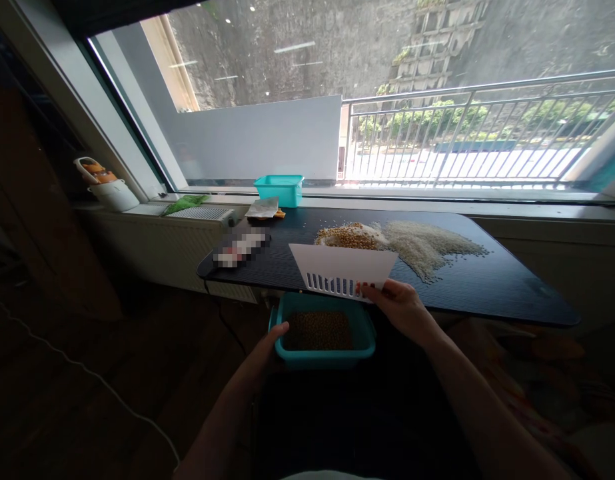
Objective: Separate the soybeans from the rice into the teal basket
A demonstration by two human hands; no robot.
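Observation:
My left hand (271,343) grips the left rim of a teal plastic bin (327,361), its thumb over the edge. Many small tan beans or grains (320,331) lie inside the bin, which sits just below the table's front edge. Between the fingers and thumb of my right hand (400,303) is a white slotted scraper (342,263), its row of slots toward me. Behind the scraper, a heap of yellow-tan beans (352,235) rests on the dark table (507,287), mixed with white grains. A wide spread of pale rice-like grains (422,243) adjoins it on the right.
Another teal bin (282,191) stands on the windowsill behind the table. A paper packet (264,208) lies near it, and a blurred-out object (242,247) is at the table's left. A white radiator (172,247) and a white pot (114,195) are further left.

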